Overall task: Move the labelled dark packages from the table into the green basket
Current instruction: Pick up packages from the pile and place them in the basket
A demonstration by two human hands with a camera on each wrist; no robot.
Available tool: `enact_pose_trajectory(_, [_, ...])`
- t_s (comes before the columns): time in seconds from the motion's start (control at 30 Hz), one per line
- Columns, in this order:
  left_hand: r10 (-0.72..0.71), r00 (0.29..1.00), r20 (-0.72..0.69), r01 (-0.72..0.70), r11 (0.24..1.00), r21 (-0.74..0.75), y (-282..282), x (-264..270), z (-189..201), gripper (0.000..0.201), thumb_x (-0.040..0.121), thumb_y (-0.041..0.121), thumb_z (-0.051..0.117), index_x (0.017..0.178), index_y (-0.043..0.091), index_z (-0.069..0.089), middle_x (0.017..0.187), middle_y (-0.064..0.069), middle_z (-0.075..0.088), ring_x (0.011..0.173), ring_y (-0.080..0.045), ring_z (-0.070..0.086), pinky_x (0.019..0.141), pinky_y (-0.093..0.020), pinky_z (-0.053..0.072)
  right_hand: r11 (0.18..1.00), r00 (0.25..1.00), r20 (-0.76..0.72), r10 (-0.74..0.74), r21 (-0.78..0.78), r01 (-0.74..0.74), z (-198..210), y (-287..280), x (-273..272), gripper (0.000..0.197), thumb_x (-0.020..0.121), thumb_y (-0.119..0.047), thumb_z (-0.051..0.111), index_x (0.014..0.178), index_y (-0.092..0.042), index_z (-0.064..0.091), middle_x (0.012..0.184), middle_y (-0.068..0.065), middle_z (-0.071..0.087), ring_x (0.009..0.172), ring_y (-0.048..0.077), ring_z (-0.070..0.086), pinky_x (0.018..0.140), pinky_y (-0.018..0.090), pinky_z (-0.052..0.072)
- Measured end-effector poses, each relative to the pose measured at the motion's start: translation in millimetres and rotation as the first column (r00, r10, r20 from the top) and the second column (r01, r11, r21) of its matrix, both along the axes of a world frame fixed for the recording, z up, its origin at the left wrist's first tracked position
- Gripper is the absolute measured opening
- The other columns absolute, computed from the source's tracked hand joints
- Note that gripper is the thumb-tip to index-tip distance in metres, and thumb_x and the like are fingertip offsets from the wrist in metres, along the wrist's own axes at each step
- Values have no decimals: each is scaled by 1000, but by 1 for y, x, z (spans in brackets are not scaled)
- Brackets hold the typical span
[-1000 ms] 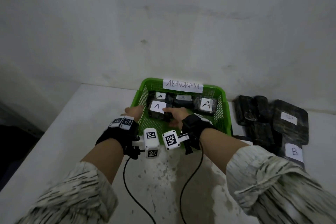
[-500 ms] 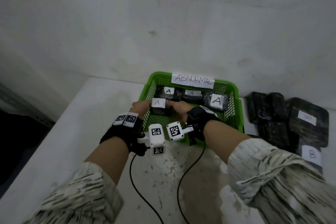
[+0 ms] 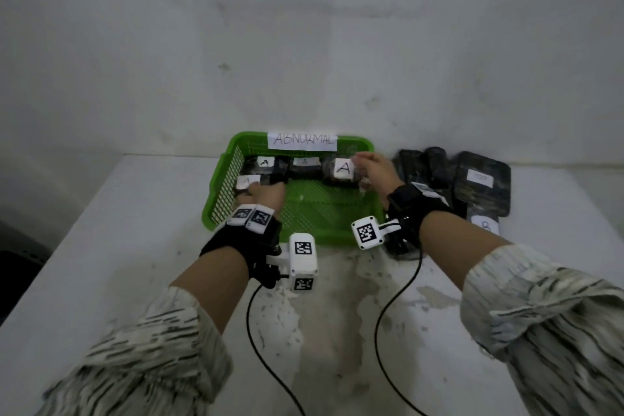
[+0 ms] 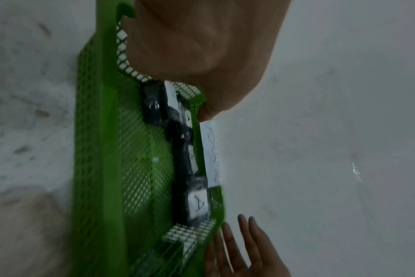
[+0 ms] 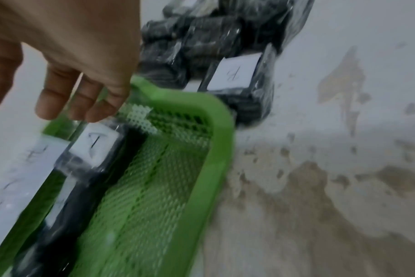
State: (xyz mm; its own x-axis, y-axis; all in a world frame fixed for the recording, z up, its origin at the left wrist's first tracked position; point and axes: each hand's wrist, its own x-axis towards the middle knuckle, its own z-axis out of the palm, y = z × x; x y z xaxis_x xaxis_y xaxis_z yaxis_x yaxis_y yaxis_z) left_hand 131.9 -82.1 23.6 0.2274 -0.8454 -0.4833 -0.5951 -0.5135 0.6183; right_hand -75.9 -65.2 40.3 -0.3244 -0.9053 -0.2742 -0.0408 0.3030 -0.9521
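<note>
The green mesh basket (image 3: 324,235) with an "ABNORMAL" sign stands mid-table. Three dark wrapped packages marked A (image 3: 342,169) lie along its back wall. A fourth labelled package (image 3: 246,183) sits low at the basket's left side, and my left hand (image 3: 256,191) grips it with curled fingers. In the left wrist view this package (image 4: 152,105) shows under my palm, fingers hidden. My right hand (image 3: 366,162) hovers over the basket's right back corner with relaxed fingers (image 5: 83,110) and holds nothing.
A pile of dark packages (image 3: 439,179) lies on the table just right of the basket, one marked B (image 3: 486,224). The pale wall rises close behind the basket. The stained tabletop (image 3: 337,314) runs toward me, with two black cables across it.
Both hands held one package over the basket. My right hand has let go and swung right to the far right corner. My left hand took the package down to the basket's left side.
</note>
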Motion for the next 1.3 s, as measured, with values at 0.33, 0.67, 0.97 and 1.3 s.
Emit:
enact_pose_trajectory(0.33, [-700,692,178,651,711,265,51,-79,-37,69,85,70,19,144,35,33,159,-5,15,145,-36,11,115,-57,5,982,960,-280,21,185,32,-59,42,-70,28,90,-12,62,116,-1,64,110,13,64,106,25,58,80,28,46])
enact_pose_trajectory(0.67, [-741,609,282,680,671,296,49,-74,-41,58,83,74,29,131,46,46,159,-13,7,146,-36,0,113,-60,0,762,598,-553,581,627,-161,-66,37,-77,68,92,-64,38,134,-14,55,141,12,51,129,31,47,106,34,33])
enact_pose_trajectory(0.97, [-742,600,300,691,669,274,52,-74,-40,56,86,72,29,132,45,45,159,-12,2,145,-38,2,113,-60,-2,747,540,-599,591,659,-85,-118,13,-85,48,72,-53,36,75,-10,58,123,19,62,121,36,51,109,52,29])
enact_pose_trajectory(1.3, [-758,637,144,709,648,278,53,-74,-18,56,92,63,33,139,34,41,157,-12,18,142,-36,22,117,-44,17,963,930,-362,-56,227,147,-32,50,-90,39,101,-11,35,133,7,48,137,24,50,127,36,47,104,40,39])
